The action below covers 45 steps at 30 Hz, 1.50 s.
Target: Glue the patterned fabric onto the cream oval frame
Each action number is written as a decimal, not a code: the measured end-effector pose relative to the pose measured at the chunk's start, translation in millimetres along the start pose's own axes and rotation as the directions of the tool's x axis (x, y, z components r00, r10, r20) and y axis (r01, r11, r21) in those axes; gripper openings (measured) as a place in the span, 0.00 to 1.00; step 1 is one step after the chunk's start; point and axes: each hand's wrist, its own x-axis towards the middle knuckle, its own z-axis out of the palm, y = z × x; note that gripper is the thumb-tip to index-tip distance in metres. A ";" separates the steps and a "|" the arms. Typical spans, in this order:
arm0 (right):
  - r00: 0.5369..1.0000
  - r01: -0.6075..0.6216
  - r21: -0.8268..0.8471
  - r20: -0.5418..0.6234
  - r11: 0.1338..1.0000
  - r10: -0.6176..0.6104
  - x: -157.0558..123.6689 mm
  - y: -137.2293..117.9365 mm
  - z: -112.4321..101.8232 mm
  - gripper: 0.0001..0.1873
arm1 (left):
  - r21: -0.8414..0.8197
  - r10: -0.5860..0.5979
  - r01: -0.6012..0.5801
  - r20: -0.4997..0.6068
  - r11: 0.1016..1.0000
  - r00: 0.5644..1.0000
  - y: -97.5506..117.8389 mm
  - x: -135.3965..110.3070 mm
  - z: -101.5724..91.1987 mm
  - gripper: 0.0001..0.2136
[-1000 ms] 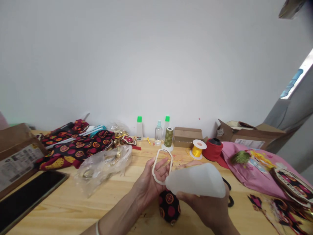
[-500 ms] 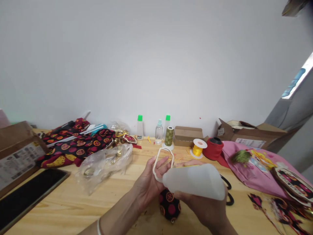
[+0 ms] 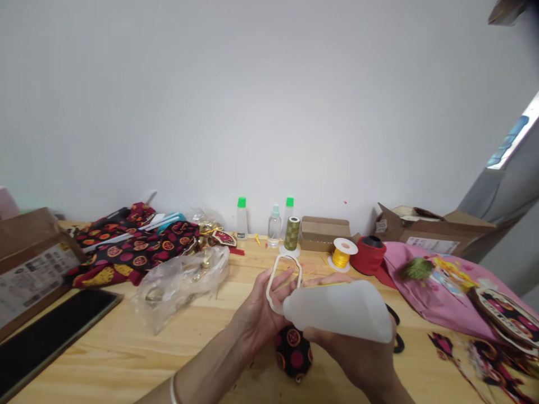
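Note:
In my left hand (image 3: 261, 314) is a thin cream-coloured frame (image 3: 269, 292) with a wavy outline, its fingers curled behind and around it. My right hand (image 3: 357, 359) grips a translucent white squeeze bottle (image 3: 341, 311), tilted on its side with the narrow end toward the frame. The bottle's tip and any contact with the frame are hidden. Below the hands lies a dark patterned fabric piece (image 3: 293, 353) with red and orange round motifs. Black scissor-like handles (image 3: 398, 331) show partly behind my right hand.
A phone (image 3: 54, 342) and a clear plastic bag (image 3: 181, 280) lie left. Along the wall stand green-capped bottles (image 3: 241, 221), an olive thread spool (image 3: 292, 234), a yellow cord spool (image 3: 342, 257) and a small cardboard box (image 3: 324, 234). Pink fabric (image 3: 425, 297) covers the right.
Both hands, the frame and the bottle sit slightly further right in view, as does most of the scene. Both holds are the same.

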 end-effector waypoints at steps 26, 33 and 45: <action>0.995 -0.083 0.101 0.065 0.991 0.077 -0.2 0.1 1.1 0.20 | -0.030 -0.018 0.019 0.029 0.999 0.999 0.8 -0.4 0.4 0.26; 0.993 -0.118 0.099 0.025 0.988 0.116 -3.0 1.9 1.9 0.20 | -0.021 -0.018 0.019 0.021 1.000 1.000 -0.9 0.6 -0.3 0.25; 0.990 -0.126 0.034 -0.055 0.991 0.127 -1.2 0.4 3.3 0.16 | -0.015 -0.047 0.048 0.056 0.999 0.997 -7.1 0.1 -0.1 0.20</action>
